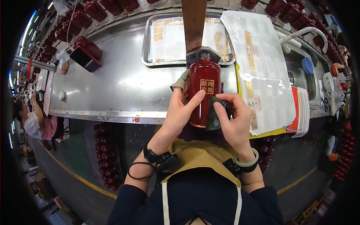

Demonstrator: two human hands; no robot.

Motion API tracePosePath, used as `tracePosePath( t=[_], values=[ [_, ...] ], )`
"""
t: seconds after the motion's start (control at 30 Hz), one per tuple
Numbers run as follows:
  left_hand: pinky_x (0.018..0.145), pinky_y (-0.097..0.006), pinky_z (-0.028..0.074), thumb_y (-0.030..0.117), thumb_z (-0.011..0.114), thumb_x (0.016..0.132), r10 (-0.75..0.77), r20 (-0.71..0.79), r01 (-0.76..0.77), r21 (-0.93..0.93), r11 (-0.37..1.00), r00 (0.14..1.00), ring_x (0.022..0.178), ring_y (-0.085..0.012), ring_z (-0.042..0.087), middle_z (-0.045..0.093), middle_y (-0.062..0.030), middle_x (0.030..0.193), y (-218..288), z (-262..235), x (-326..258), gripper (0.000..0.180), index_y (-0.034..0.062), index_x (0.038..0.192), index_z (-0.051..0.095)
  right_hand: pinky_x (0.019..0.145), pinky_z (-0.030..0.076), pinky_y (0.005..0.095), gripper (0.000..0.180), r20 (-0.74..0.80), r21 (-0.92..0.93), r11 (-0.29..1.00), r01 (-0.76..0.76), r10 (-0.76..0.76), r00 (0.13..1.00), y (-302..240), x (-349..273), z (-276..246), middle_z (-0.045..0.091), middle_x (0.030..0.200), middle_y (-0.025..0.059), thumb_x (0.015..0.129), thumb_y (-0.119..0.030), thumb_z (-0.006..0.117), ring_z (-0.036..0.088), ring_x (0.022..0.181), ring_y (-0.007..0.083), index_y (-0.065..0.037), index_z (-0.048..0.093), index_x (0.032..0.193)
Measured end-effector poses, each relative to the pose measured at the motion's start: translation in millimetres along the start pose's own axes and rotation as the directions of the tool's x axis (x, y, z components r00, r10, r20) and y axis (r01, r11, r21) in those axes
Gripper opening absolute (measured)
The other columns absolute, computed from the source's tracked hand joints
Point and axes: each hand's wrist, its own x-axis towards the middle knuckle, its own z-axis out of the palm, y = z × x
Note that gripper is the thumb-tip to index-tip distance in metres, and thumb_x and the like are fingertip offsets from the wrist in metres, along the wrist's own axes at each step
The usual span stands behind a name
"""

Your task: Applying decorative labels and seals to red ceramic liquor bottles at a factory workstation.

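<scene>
A dark red glass bottle with gold characters on its face lies at the bench's front edge, neck pointing away from me. Round its left side my left hand is closed, thumb on the front just below the gold characters; a grey-green cover shows on a finger. My right hand pinches a thin, dark, flat piece against the bottle's lower right face. Its exact kind I cannot make out. Behind the bottle's neck stands a brown upright post with a dark bracket at its foot.
A metal tray holds sheets with gold labels. More label sheets lie to the right, by a sink with a white faucet and blue cup. A dark-screened device stands left. Another person works far left.
</scene>
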Motion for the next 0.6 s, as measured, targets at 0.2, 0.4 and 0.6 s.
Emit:
tracePosePath(
  t=[0.2,0.4,0.6],
  values=[
    [0.117,-0.039,0.039,0.018,0.071,0.1,-0.012,-0.009,0.012,0.005,1.0,1.0,0.139,-0.0242,0.049,0.046,-0.0183,0.154,3.9,1.5,-1.3,0.078,-0.002,0.16,0.026,0.068,0.049,0.03,0.016,-0.008,-0.028,0.999,0.027,-0.028,1.0,-3.0,1.5,0.0,0.069,0.091,0.0099,0.091,-0.005,0.073,0.065,0.077,0.0182,0.0,0.07,0.105],
    [0.118,-0.039,0.038,0.017,0.064,0.105,-0.03,-0.012,0.029,-0.058,0.998,0.999,0.14,-0.0228,0.049,0.046,-0.0168,0.156,3.0,0.7,-1.4,0.07,-0.0014,0.16,0.026,0.068,0.049,0.0295,0.016,-0.005,-0.019,1.0,0.025,-0.025,1.0,-1.1,0.8,0.7,0.068,0.09,0.0093,0.091,-0.005,0.074,0.065,0.076,0.0169,0.0,0.07,0.105],
    [0.119,-0.038,0.037,0.017,0.061,0.106,-0.027,-0.011,0.027,-0.031,0.999,1.0,0.143,-0.0228,0.046,0.044,-0.0169,0.158,1.2,0.2,-1.9,0.067,-0.0011,0.16,0.026,0.066,0.048,0.0288,0.016,-0.021,-0.002,0.999,0.041,-0.041,0.999,1.5,0.6,0.8,0.068,0.089,0.0085,0.09,-0.004,0.074,0.063,0.074,0.0162,0.0,0.07,0.105]
  ],
)
